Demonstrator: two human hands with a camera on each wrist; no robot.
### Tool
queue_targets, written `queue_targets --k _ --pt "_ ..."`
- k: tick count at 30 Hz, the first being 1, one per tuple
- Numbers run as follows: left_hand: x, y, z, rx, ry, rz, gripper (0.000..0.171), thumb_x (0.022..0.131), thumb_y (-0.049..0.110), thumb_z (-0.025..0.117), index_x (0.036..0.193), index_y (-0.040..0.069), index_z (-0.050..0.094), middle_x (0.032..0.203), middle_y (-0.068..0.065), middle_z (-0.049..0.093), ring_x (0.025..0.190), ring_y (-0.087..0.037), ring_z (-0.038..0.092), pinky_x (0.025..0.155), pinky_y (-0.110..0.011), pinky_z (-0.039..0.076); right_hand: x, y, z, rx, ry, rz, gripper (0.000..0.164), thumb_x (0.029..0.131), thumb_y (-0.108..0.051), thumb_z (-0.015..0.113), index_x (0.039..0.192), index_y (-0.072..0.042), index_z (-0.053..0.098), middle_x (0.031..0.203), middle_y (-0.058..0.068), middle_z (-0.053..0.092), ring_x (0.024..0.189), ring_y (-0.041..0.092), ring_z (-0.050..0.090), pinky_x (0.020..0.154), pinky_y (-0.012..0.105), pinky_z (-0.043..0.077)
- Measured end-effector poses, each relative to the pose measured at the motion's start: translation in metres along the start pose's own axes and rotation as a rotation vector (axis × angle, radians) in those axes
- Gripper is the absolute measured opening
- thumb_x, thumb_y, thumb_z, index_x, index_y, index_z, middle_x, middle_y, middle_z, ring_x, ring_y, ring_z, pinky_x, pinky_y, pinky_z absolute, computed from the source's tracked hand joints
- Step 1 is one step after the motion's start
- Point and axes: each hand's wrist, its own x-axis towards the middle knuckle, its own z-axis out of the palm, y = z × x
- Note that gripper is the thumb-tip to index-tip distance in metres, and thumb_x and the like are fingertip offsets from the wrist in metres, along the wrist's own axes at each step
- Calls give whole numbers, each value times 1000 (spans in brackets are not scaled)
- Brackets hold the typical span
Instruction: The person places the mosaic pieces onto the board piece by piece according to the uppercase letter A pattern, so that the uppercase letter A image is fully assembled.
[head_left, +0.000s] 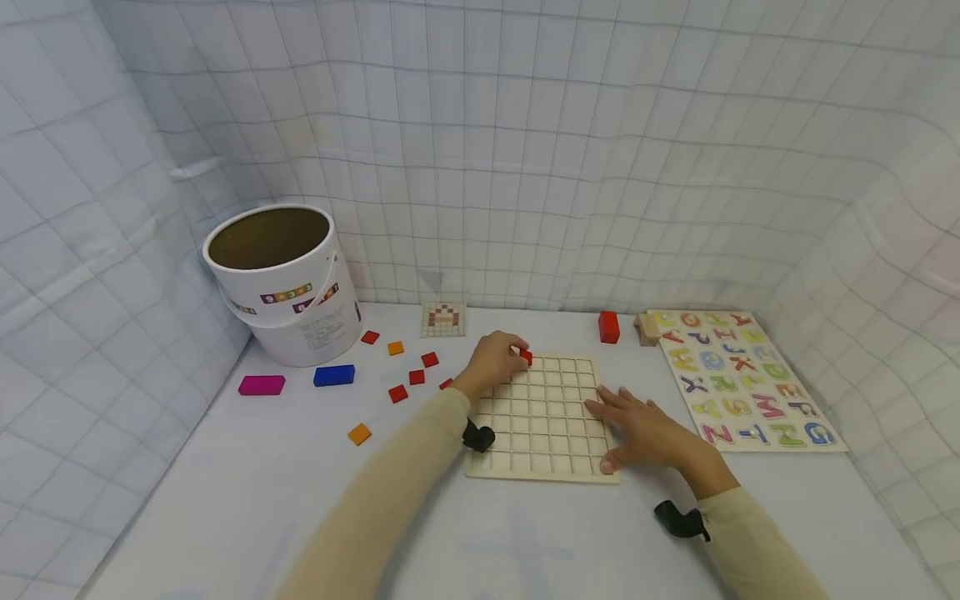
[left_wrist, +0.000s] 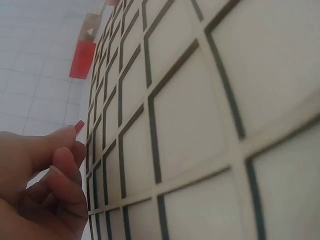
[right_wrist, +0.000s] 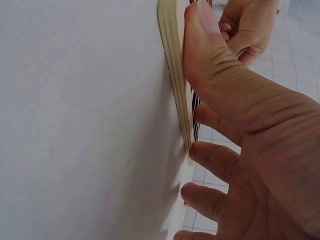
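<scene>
Red tile: the red tile (head_left: 526, 357) is at your left fingertips, by the far edge of the board, beyond your right hand and to its left; whether it touches the board cannot be told.
Left hand: your left hand (head_left: 497, 364) pinches that tile between thumb and finger.
Right hand: your right hand (head_left: 641, 429) holds nothing; its fingers spread along the board's right edge, thumb on the near right corner.
Board: the board (head_left: 543, 477) lies flat between your hands, which are apart.
Loose tiles: red ones (head_left: 417, 377) and orange ones (head_left: 359, 434) lie left of the board.
Card: the card (head_left: 442, 320) lies beyond them, near the wall.
Left side: blue block (head_left: 334, 375), magenta block (head_left: 262, 385), bucket (head_left: 322, 333) behind.
Right side: red block (head_left: 609, 327), wooden block (head_left: 647, 330) touching the letter board (head_left: 712, 350).
</scene>
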Motion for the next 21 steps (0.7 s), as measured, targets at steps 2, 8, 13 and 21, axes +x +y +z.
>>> queue_targets --k 2,8,13,21 --pt "4 0 4 55 0 13 32 94 9 70 126 5 71 108 -10 74 86 -17 65 78 -32 53 1 -2 -1 -4 -3 1 108 67 -59 85 157 -17 42 168 14 23 152 50 14 114 74 10" --pt "13 3 14 176 -29 22 30 96 11 67 125 6 71 128 -12 67 111 -27 61 95 -41 50 1 -2 -2 -4 -7 11 108 67 -60 85 157 -18 42 168 13 22 152 50 16 115 74 10" --pt "13 6 18 222 -42 29 31 97 13 67 127 6 70 130 -11 66 122 -30 59 101 -41 49 0 0 -2 -12 -6 17 108 66 -61 85 157 -18 42 168 13 21 151 50 17 115 74 11" --pt "8 -1 11 133 5 50 37 97 13 67 134 5 66 124 -12 70 118 -30 63 100 -44 50 0 -2 -2 -3 -10 19 108 67 -59 86 157 -18 42 168 13 22 151 51 16 115 73 10"
